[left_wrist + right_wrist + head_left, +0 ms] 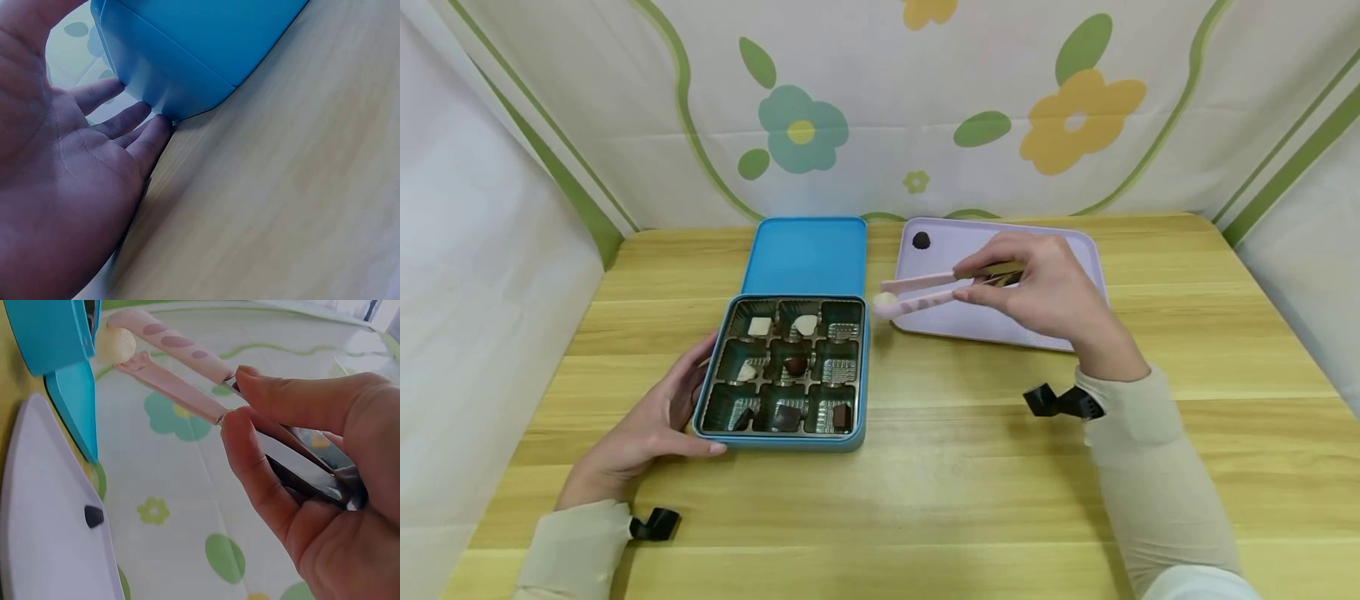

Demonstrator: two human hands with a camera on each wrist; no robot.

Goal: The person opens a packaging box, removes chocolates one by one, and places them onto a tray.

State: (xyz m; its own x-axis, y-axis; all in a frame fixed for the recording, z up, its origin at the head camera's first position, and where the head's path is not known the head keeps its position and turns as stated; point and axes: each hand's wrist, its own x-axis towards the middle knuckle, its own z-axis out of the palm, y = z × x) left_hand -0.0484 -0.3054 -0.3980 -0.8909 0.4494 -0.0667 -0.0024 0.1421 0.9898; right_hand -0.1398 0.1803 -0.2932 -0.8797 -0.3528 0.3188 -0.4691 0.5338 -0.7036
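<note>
A blue tin box (859, 417) stands on the table with a gold-coloured divided insert holding several white and dark chocolates. My left hand (643, 433) holds its near left corner, thumb along the front and fingers on the left side wall. With thumb and fingers, my right hand (1037, 279) grips pink-tipped metal tongs (928, 302). Between the tong tips is a round pale-yellow chocolate ball (117, 346), just right of the box's upper right edge. In the insert's right column, no chocolate shows in the far and middle compartments; a brown one (842, 417) lies in the near compartment.
The box's blue lid (805, 254) lies flat behind it. To the right is a lilac tray (992, 332), with a dark round chocolate (921, 240) at its far left corner. Behind the wooden table (940, 500) hangs a flower-patterned cloth (880, 108).
</note>
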